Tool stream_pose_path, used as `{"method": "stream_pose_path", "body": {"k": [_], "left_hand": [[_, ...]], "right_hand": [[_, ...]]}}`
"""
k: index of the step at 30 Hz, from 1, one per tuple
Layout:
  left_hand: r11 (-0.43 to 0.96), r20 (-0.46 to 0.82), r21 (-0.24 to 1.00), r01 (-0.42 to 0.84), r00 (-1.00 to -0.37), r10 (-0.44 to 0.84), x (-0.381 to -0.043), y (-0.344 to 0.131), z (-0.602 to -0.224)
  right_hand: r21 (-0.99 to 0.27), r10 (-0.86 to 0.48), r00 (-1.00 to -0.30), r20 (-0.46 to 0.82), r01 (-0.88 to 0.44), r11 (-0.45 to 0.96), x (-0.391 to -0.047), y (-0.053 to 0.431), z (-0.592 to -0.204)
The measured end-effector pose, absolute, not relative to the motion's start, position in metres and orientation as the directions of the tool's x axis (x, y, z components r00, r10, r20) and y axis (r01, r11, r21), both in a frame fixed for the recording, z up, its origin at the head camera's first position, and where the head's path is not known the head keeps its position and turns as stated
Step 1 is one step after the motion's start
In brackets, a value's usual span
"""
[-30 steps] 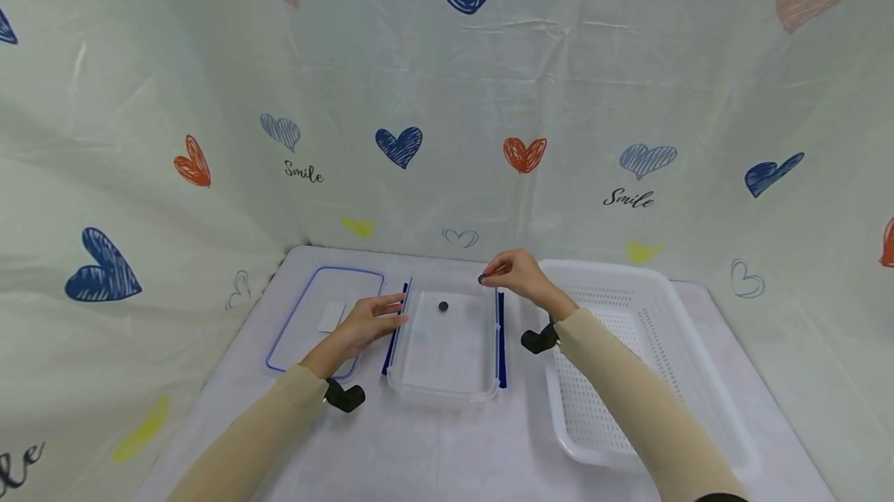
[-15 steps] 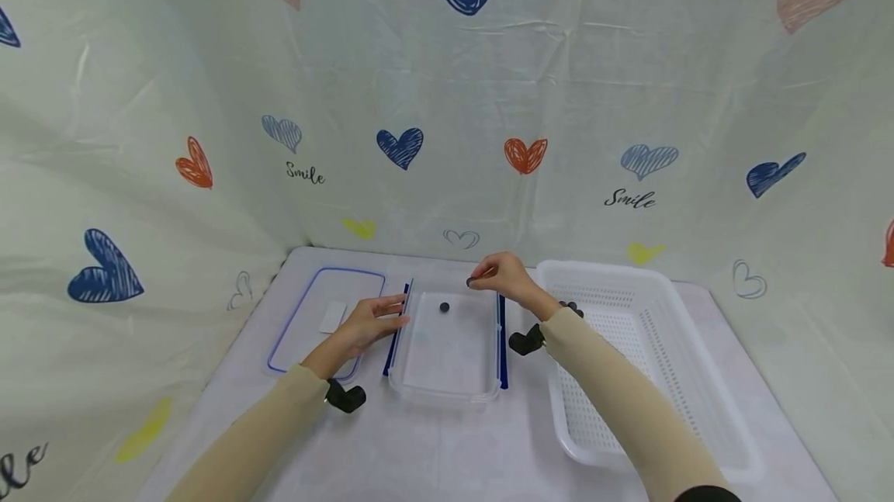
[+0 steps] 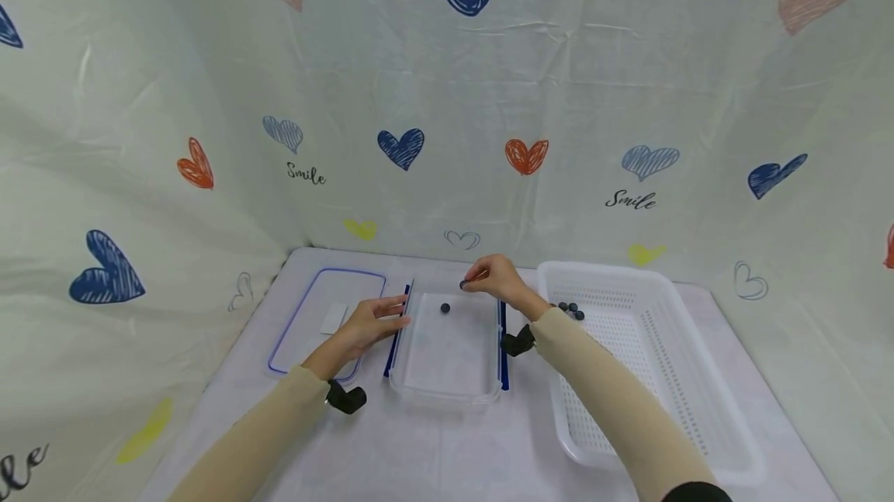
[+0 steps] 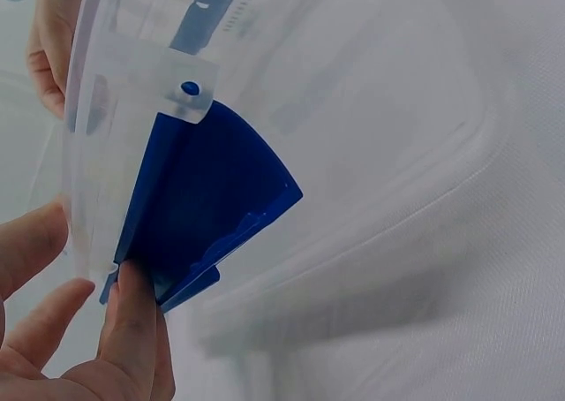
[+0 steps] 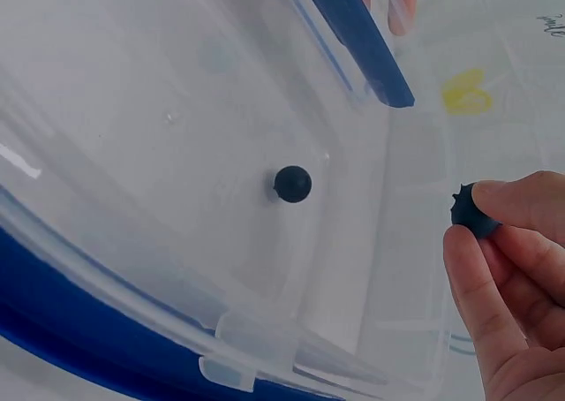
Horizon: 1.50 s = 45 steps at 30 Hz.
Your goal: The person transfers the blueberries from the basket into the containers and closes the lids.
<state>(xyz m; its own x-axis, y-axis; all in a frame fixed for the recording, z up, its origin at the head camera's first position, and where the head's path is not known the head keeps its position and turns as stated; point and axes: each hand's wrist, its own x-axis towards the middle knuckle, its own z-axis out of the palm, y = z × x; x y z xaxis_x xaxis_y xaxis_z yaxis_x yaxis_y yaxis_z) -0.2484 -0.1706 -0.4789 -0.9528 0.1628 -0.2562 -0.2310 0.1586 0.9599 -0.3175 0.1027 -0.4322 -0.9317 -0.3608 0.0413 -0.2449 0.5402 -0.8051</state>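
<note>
My right hand [image 3: 498,277] pinches a blueberry [image 5: 475,214] between thumb and fingertips, above the far end of a clear plastic food container [image 3: 445,394]. Its jagged crown shows in the right wrist view. Another blueberry [image 5: 292,184] lies on the container's floor, towards the far end. At the container's left side, my left hand [image 3: 365,325] touches the edge with extended fingers spread apart. In the left wrist view its fingertips meet the rim and the blue latch flap [image 4: 207,185], which hangs outward.
A white perforated basket [image 3: 698,378] stands on the right, with several blueberries [image 3: 573,311] near its far left corner. The clear lid [image 3: 303,347], edged in blue, lies at the left. Behind the table [image 3: 447,455] hangs a heart-patterned sheet [image 3: 461,83].
My right hand has moved left and slightly down with the blueberry, from the container's far right corner inward. The berries in the basket have come into sight. My left hand has stayed put.
</note>
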Motion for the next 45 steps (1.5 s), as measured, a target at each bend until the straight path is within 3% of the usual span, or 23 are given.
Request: {"method": "stream_pose_path", "body": {"k": [26,45], "left_hand": [[0.136,-0.272,0.958,-0.252,-0.950,0.152,-0.239,-0.173,-0.483],[0.123,-0.257,0.964,-0.237,-0.949,0.184,-0.246,-0.171,-0.478]], "right_hand": [[-0.820,-0.383,-0.924,0.009,-0.226,0.526,-0.314,0.102,-0.433],[-0.888,-0.339,-0.940,0.027,-0.179,0.424,-0.318,0.142,-0.416]]}}
